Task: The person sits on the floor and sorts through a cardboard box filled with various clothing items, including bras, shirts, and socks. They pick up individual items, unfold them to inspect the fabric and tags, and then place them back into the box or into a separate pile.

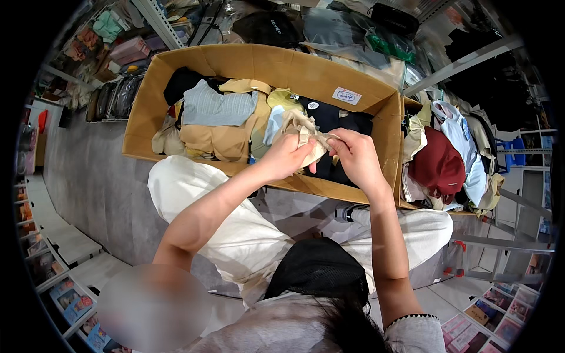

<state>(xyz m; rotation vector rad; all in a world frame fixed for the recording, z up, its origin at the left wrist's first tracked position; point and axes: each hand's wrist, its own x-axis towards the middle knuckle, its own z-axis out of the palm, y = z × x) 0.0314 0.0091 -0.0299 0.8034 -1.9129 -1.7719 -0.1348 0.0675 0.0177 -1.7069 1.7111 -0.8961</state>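
Over the right half of a long cardboard box [265, 61], my left hand [291, 154] grips a bunched beige fabric garment [298, 121]. The fingers of my right hand [354, 152] pinch a narrow end of the same garment on its right side. Beneath and around the hands lie dark folded garments [320, 110] and a yellow-green cloth piece [284, 99]. Further left in the box are a grey ribbed garment [218, 106], a tan moulded garment that looks like a bra [216, 139] and a black item [183, 84].
To the right, a second box overflows with clothes, among them a maroon cap [437, 163]. Metal racks with bagged goods [340, 31] stand behind. A metal ladder [499, 242] is at the right. White-trousered legs [247, 238] spread before the box.
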